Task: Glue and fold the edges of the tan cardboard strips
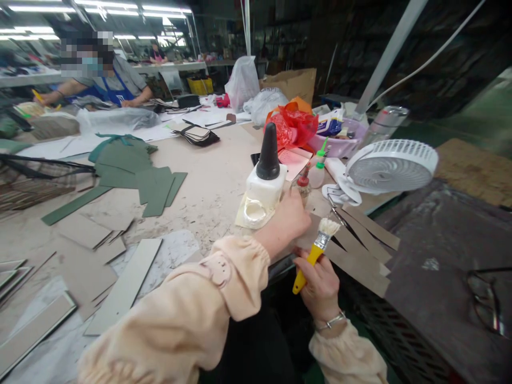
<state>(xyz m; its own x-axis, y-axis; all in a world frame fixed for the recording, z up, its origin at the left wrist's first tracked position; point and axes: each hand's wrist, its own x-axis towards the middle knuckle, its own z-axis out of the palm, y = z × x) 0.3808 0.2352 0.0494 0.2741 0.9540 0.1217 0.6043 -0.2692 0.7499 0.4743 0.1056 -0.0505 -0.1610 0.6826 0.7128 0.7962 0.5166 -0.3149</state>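
A paintbrush point(315, 253) with a yellow handle, metal ferrule and pale bristles is held in my right hand point(320, 285), its bristles pointing up. My left hand point(288, 216) is curled closed, back toward me; its fingertips and anything in them are hidden. Beside it stands a white plastic container point(266, 184) with a black cone point(269, 152) on top and a round, glue-smeared opening low in front. Just behind my left hand is a small jar with a red cap point(303, 182). Grey-brown strips point(356, 250) lie right of the brush.
A white clip fan point(392, 166) and a green-tipped squeeze bottle point(318, 173) stand on the right. Green cut pieces point(132, 170) and grey panels point(126, 285) lie left. Red plastic bags point(290, 125) and a lilac basin point(340, 143) sit behind. A co-worker point(108, 80) works across the table.
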